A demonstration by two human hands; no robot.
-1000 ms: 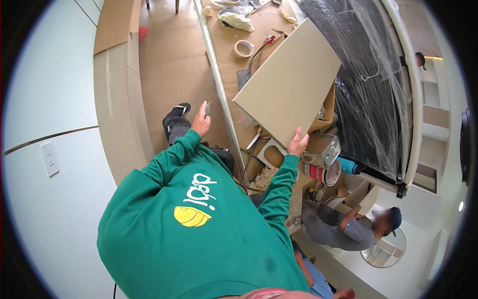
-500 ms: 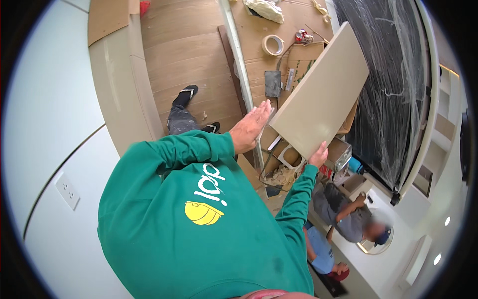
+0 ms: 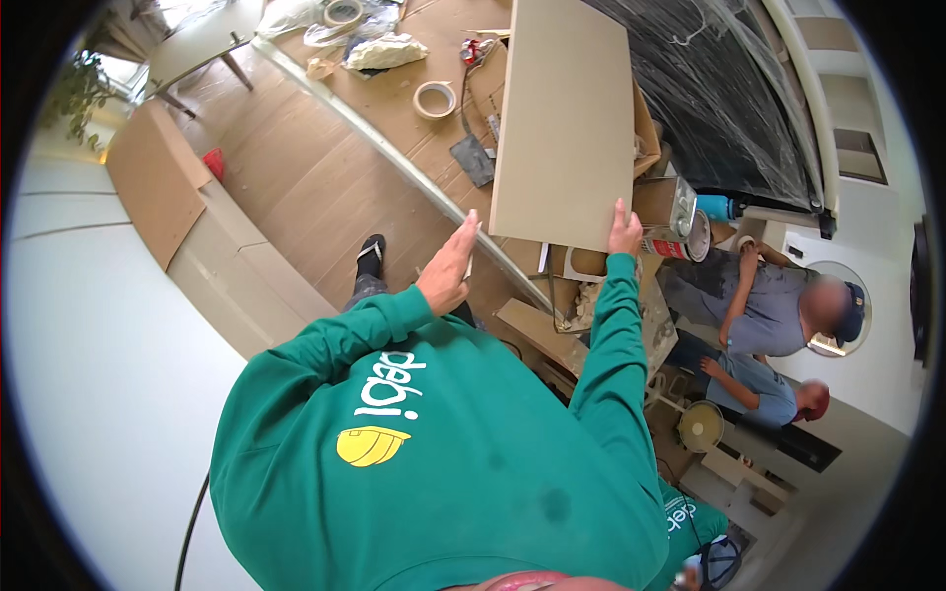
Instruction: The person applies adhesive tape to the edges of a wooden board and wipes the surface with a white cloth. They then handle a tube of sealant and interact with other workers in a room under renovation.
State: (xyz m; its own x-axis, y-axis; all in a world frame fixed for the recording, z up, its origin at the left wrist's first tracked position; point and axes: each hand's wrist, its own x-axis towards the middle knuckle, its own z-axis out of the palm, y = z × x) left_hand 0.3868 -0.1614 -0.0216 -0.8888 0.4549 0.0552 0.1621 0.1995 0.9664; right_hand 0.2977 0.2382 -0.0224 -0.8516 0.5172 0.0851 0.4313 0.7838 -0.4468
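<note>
A long beige panel (image 3: pixel 562 128) stands out over the work surface, its near end towards me. My right hand (image 3: pixel 625 231) grips the panel's near right corner, fingertips on the upper face. My left hand (image 3: pixel 449 268) is off the panel, just left of its near left corner. Its fingers are straight and pressed together. A thin pale edge shows along that palm and appears held there; its kind is hidden. Beyond the left hand, a grey flat-bladed scraper (image 3: pixel 473 160) lies on cardboard (image 3: pixel 404 84) beside a roll of masking tape (image 3: pixel 434 99).
Metal cans (image 3: pixel 666 207) stand right of the panel, with a blue bottle (image 3: pixel 717 207). Dark plastic-wrapped sheeting (image 3: pixel 734 108) lies farther right. Two people, one in a grey shirt (image 3: pixel 769 300), one in blue (image 3: pixel 764 379), are at the right. A pale rail (image 3: pixel 374 138) edges the work surface.
My view has turned, so the panel now points more straight away from me. My left hand has come away from the panel's edge; my right keeps its corner.
</note>
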